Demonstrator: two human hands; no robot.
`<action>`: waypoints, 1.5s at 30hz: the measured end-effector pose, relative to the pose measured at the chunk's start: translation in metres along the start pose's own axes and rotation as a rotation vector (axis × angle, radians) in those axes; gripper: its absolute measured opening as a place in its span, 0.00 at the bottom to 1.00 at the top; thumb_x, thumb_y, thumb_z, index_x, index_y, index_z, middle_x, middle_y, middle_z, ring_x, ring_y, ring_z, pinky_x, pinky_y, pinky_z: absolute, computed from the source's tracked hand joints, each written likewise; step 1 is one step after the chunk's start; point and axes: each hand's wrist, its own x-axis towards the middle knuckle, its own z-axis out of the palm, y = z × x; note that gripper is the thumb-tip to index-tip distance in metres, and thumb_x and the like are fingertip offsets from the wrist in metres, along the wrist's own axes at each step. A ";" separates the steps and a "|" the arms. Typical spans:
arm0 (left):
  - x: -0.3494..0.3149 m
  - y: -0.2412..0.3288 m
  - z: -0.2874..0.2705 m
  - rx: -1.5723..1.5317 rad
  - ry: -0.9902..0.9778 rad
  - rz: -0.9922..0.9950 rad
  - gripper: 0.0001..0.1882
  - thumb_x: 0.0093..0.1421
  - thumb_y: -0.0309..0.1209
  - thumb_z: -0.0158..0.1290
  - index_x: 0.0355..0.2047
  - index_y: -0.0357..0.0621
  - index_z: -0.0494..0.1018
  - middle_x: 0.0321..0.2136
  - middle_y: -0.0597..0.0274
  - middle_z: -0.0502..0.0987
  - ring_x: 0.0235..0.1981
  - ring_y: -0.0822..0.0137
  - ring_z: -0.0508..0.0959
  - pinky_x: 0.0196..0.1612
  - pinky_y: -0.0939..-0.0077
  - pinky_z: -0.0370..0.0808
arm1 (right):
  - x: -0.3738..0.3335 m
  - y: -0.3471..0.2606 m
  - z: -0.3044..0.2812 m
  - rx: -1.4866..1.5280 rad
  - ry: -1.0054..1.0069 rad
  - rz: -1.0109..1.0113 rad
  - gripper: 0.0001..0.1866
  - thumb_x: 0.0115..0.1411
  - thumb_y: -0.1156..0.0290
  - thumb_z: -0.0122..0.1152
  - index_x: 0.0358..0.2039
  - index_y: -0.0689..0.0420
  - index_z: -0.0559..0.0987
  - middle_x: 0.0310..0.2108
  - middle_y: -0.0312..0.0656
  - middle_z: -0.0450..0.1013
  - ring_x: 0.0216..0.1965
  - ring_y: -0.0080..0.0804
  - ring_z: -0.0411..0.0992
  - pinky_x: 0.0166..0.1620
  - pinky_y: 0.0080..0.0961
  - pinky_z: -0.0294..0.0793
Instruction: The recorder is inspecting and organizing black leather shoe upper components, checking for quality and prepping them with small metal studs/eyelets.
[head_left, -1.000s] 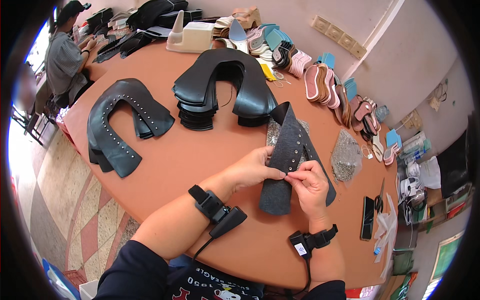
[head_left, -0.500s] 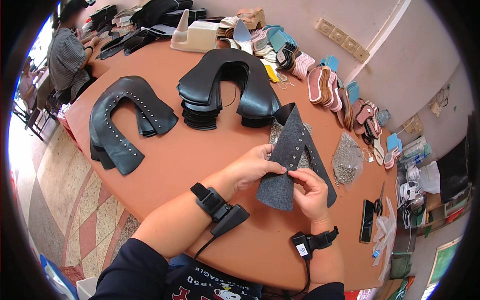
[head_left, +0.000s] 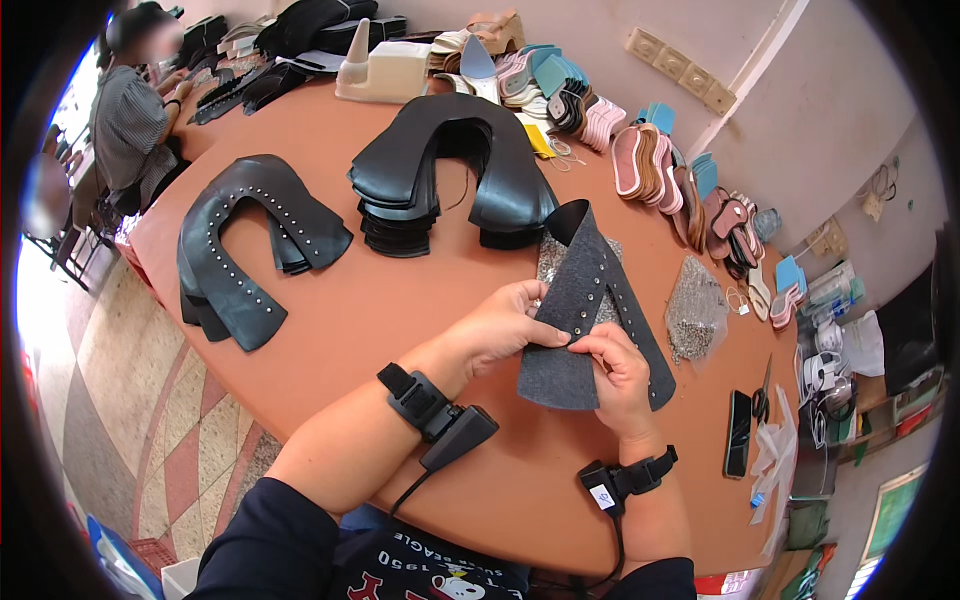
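My left hand is closed on a U-shaped leather piece, its thumb pressed on the grey fuzzy backing beside the inner edge. Small metal stud backs run along that edge. My right hand pinches the same edge, fingertips meeting my left thumb; whether a loose stud is between them is hidden. Behind the held piece, partly covered, lies a clear bag of small metal studs. To the left rests a studded stack of black leather pieces, and beyond my hands is a taller plain stack.
Another bag of studs lies to the right, near a phone, scissors and crumpled plastic. Along the wall stand piles of shoe parts and a cream tape dispenser. Another person sits far left.
The held piece has turned slightly, its lower flap shifting right. My right fingers have curled closer around its edge. My left hand keeps nearly the same grip.
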 end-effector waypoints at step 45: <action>0.008 -0.009 0.000 0.167 0.149 0.270 0.22 0.52 0.16 0.56 0.44 0.37 0.59 0.39 0.60 0.70 0.42 0.72 0.73 0.46 0.77 0.73 | -0.007 0.015 0.008 0.432 -0.003 0.286 0.02 0.58 0.79 0.54 0.31 0.62 0.71 0.42 0.36 0.67 0.36 0.19 0.67 0.41 0.16 0.68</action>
